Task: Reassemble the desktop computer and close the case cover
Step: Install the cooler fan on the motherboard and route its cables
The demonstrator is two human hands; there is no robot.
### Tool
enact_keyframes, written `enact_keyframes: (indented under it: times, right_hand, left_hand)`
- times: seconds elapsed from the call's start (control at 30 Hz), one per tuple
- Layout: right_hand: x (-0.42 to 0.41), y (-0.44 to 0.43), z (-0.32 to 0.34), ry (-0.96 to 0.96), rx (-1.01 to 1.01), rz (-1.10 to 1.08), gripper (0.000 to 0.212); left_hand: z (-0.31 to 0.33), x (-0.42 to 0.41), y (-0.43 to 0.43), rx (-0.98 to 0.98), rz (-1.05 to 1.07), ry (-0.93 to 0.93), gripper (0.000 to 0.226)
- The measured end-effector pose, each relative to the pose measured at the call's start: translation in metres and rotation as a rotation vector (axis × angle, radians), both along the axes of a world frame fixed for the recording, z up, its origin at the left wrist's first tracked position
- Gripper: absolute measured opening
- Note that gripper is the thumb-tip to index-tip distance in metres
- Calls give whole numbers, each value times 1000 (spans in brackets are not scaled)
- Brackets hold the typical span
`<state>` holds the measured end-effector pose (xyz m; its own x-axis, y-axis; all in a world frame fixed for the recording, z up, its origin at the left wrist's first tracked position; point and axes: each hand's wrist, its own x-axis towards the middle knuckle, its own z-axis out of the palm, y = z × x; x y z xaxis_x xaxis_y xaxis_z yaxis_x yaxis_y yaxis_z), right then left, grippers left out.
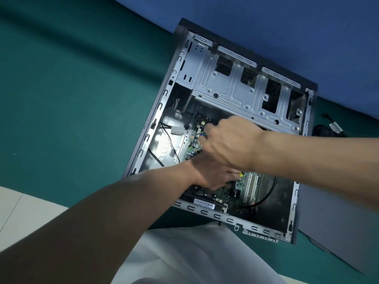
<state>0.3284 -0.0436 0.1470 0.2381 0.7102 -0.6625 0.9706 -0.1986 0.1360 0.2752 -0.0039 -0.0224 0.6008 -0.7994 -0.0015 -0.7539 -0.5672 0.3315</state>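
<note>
The case [159, 111] lies open on its side on the green mat [71, 99], with the board [244, 189] exposed. My right hand [229, 140] is over the board, fingers curled down at the coloured wires [200, 134]; I cannot tell whether they grip. My left hand [211, 177] lies lower on the board, partly under my right wrist, next to a yellow connector [240, 174]; I cannot tell its hold.

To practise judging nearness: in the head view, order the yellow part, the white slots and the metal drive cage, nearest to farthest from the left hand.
1. Yellow part, by the left hand's fingertips.
2. White slots, just right of it.
3. Metal drive cage, at the case's far end.
</note>
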Motion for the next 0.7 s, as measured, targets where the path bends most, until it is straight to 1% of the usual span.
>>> enact_keyframes:
  times: [0.03,0.07,0.1,0.13,0.2,0.23,0.27,0.3,0.33,0.4,0.43,0.47,0.53,0.57,0.6,0.63,0.67,0.7]
  right_hand:
    - [1,-1,0,-10,3,123,30]
    - [3,-2,0,5,-19,160,33]
    - [4,-1,-1,33,-37,103,32]
    - [7,1,-3,63,-38,-62,30]
    - [13,9,-4,126,1,-586,30]
    - [16,13,-3,149,15,-800,32]
    - [19,15,-3,170,30,-916,34]
    - [20,18,-4,174,11,-925,34]
    - [18,21,-3,170,-12,-854,31]
    - [9,22,3,163,-77,-627,13]
    - [6,20,4,142,-93,-482,13]
    - [4,17,5,76,-86,-283,20]
    - [4,9,5,-65,-51,135,27]
    - [5,5,4,-79,-30,244,29]
    - [5,2,2,-51,-24,254,31]
    - [5,0,1,-3,-29,190,32]
    - [6,-2,-2,53,-13,27,31]
    - [8,-3,-5,102,9,-218,29]
  left_hand:
    - [-5,0,-1,18,-1,35,44]
    - [-11,-1,-3,52,-58,41,46]
    - [-15,-1,-3,68,-103,49,46]
    - [-14,1,-3,49,-106,42,45]
    - [-8,5,-1,31,-128,-37,43]
    - [-7,6,-1,-1,-138,-80,43]
    - [-6,6,-1,-23,-140,-106,43]
    - [-6,6,-2,-24,-149,-127,43]
    - [-5,6,-2,-24,-150,-128,43]
    - [-7,4,-5,-19,-120,-94,43]
    - [-9,3,-5,-6,-90,-63,44]
    - [-9,1,-4,-8,-60,-8,43]
    - [-10,0,-3,-23,-29,142,42]
    - [-10,-1,-2,-28,-26,179,43]
    - [-10,0,-1,-32,-28,173,44]
    - [-9,0,0,-26,-37,148,44]
    - [-7,2,0,-13,-59,104,43]
    - [-6,3,0,-1,-86,41,41]
